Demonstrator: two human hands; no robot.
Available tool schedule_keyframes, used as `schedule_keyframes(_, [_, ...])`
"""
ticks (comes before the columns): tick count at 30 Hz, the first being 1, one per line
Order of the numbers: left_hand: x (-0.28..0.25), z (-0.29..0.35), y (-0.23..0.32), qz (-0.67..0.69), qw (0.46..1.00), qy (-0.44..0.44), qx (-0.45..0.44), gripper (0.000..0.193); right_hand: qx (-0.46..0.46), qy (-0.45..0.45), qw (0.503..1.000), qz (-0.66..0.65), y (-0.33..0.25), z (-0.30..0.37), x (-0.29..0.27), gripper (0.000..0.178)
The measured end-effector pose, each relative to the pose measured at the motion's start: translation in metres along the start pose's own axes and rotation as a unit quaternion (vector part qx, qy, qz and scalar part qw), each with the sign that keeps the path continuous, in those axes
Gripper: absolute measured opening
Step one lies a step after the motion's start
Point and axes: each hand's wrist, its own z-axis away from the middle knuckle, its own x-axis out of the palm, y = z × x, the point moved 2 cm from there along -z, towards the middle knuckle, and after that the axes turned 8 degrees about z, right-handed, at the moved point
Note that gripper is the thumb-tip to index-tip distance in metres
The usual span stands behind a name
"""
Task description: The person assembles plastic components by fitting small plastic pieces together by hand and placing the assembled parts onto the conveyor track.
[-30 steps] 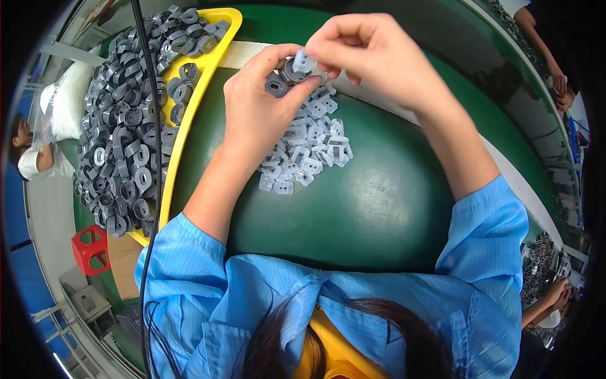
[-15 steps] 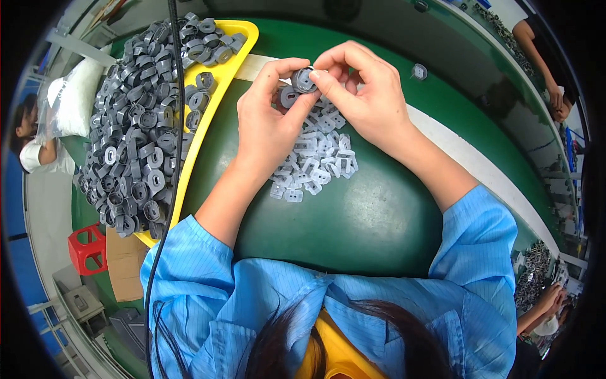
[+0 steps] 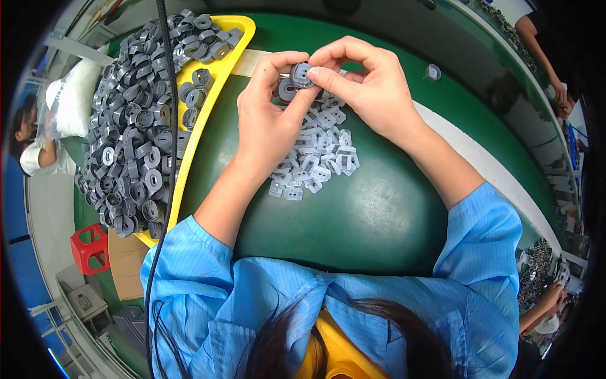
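Beyond the pile of small clear plastic pieces [image 3: 309, 155], my left hand [image 3: 268, 120] grips a round grey plastic housing [image 3: 302, 74] between thumb and forefinger. A translucent piece with two small holes shows in the face of this housing. My right hand [image 3: 375, 91] is closed at the housing's right side, its thumb tip pressing the rim and the other fingers curled behind. Just below the held housing, by my left fingers, is another grey housing [image 3: 287, 91]; whether it is held or lies on the table I cannot tell.
On the left stands a yellow tray [image 3: 211, 110] heaped with grey plastic housings [image 3: 129, 132]. A black cable [image 3: 169, 126] hangs across it. A single round part [image 3: 432, 72] lies on the green surface [image 3: 353, 221] at the far right. Other people work at both sides.
The held housing has tilted slightly, and the two-holed translucent piece in its face shows more plainly. Both hands stay in nearly the same place.
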Motion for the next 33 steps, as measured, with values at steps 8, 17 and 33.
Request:
schedule_keyframes(8, [0.002,0.004,-0.003,0.006,1.000,0.016,0.015,0.033,-0.091,-0.019,0.986,0.141,-0.010,0.001,-0.008,0.014])
schedule_keyframes(17, [0.005,-0.004,0.014,-0.147,0.978,-0.083,0.124,0.036,0.150,-0.170,0.966,-0.127,0.006,-0.009,-0.020,0.014])
schedule_keyframes(33, [-0.005,-0.004,0.013,0.074,0.989,-0.130,-0.013,0.043,0.072,-0.145,0.980,-0.117,-0.010,-0.009,-0.015,0.026])
